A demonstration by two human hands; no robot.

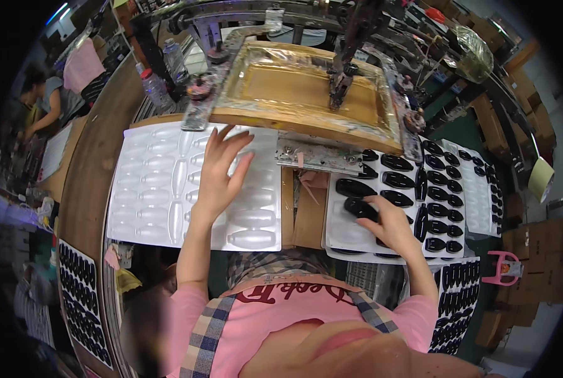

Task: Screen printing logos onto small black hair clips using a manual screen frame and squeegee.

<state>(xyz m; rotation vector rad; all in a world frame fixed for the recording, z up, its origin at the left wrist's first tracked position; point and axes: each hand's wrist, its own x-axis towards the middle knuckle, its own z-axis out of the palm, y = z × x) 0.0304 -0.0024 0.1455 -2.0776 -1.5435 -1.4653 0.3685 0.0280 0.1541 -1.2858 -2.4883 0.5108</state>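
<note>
Beyond the left fingers (232, 146) and to their left, a clear bottle with a red cap (155, 91) is standing, and farther left a co-worker (55, 99) is bending forward. Well to the right of the right fingers (382, 206), a pink stool (503, 254) is standing near cardboard boxes (543, 249), while crumpled clear plastic (473, 55) is showing beyond those fingers, also rightward.

Pocketed tray (266, 151) left, bottle-shaped pieces (396, 162) in second tray (341, 236) right, framed screen (294, 88) behind both (cardboard (308, 220) between).

Left hand (222, 169) reaching forward, fingers loosely parted; right hand (390, 222) farther back, thumb opposing fingers in grip.
</note>
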